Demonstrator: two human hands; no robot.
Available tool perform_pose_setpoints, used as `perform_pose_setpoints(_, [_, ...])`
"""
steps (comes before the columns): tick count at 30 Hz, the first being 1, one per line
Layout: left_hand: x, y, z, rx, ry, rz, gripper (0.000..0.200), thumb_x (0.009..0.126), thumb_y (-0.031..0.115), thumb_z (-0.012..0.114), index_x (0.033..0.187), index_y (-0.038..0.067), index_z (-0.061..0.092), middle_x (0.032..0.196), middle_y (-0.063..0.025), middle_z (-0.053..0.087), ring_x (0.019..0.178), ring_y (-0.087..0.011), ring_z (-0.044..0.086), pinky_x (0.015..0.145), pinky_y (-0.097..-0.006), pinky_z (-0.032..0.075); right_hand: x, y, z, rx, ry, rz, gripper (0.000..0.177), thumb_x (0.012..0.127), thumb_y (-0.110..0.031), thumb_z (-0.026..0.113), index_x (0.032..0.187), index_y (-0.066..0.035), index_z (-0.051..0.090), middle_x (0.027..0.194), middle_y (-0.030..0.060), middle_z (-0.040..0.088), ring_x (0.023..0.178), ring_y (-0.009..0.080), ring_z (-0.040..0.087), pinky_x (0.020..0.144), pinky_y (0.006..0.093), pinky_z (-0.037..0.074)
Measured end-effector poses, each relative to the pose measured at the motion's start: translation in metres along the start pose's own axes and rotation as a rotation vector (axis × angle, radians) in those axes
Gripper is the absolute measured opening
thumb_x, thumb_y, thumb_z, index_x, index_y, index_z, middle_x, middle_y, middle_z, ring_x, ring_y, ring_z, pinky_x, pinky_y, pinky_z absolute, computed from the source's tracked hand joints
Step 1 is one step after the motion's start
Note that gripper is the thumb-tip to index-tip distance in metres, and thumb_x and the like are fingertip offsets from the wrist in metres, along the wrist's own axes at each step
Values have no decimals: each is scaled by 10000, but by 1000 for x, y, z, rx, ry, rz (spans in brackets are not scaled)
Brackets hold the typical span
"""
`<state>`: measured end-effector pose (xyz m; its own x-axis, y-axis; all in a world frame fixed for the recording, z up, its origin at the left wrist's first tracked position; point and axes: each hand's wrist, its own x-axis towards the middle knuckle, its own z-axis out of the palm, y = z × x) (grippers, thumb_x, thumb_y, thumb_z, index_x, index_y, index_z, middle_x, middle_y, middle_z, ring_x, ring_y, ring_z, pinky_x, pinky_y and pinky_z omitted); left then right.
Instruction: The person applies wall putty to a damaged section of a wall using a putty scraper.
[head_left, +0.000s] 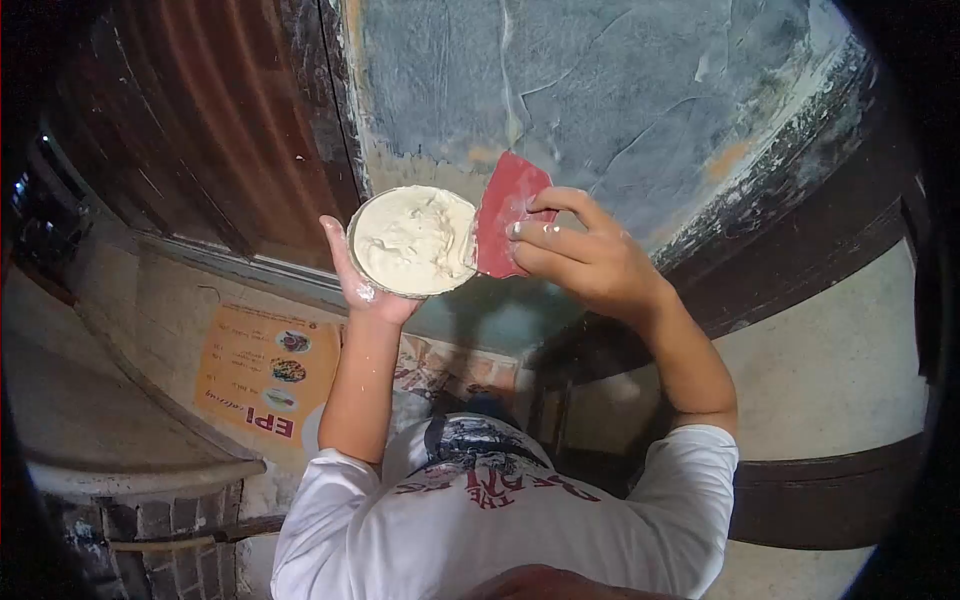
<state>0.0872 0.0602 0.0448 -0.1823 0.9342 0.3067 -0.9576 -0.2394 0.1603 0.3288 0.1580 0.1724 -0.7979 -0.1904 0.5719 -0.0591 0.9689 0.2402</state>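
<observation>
1. The left hand (358, 282) props a round shallow dish (362, 215) from below and behind, thumb up along its left rim. It sits near the middle of the frame, tipped towards the viewer. As I judge it, a little more tilt would let the contents slide over the lower edge onto the white shirt (520, 530) beneath.
2. The right hand (590, 262) is closed on a red scraper (508, 205), fingers folded across the blade's face, and the blade's left edge touches the dish's right rim. A hard push there could, I think, lever the dish out of the thin hold under it.
3. White smears show on the left palm and wrist. A slick grip looks like the likeliest cause of a slip.
4. The dish is the only container in sight. It holds thick cream-coloured putty (412, 238), heaped and ridged, covering nearly all of the inside.
5. Behind both hands, across the upper middle and right of the frame, stands a grey patchy wall (620, 90) with trowel marks.
6. An orange poster (255, 375) shows at the lower left.
</observation>
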Motion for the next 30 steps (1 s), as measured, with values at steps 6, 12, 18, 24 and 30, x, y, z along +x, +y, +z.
perform_pose_setpoints(6, [9, -1, 0, 34, 45, 4, 975, 914, 806, 338, 1438, -5, 471, 1439, -232, 525, 1296, -418, 528, 1067, -596, 436, -4, 4, 11, 122, 55, 28, 367, 700, -46, 749, 1054, -84, 661, 1078, 46, 701, 1057, 341, 629, 906, 405, 541])
perform_pose_setpoints(12, [19, -8, -5, -14, 124, -7, 1033, 850, 872, 358, 1415, 21, 508, 1435, -208, 533, 1285, -417, 532, 1060, -628, 423, -7, 16, 19, 123, 127, 43, 239, 772, -92, 690, 1006, -87, 641, 1040, 29, 659, 1071, 335, 612, 889, 399, 552])
perform_pose_setpoints(18, [31, -15, 1, 24, 158, 2, 1040, 839, 882, 366, 1412, 27, 516, 1432, -196, 540, 1289, -415, 530, 1063, -623, 419, -11, 33, 15, 135, 144, 57, 260, 763, -80, 702, 1016, -91, 645, 1052, 36, 662, 1070, 329, 618, 889, 412, 554])
perform_pose_setpoints(24, [43, -20, 4, 30, 93, 4, 1031, 837, 880, 376, 1418, 41, 518, 1434, -187, 543, 1284, -402, 539, 1059, -620, 425, -9, 43, 14, 192, 139, 41, 248, 772, -77, 698, 1016, -79, 654, 1042, 32, 661, 1053, 314, 622, 871, 393, 560])
perform_pose_setpoints(30, [47, -27, 14, 31, 19, 47, 989, 893, 824, 363, 1421, -2, 493, 1445, -227, 521, 1301, -404, 525, 1096, -555, 424, -9, 52, 20, 211, 211, 42, 232, 752, -50, 715, 980, -66, 680, 1042, 40, 666, 1022, 311, 623, 861, 386, 558])
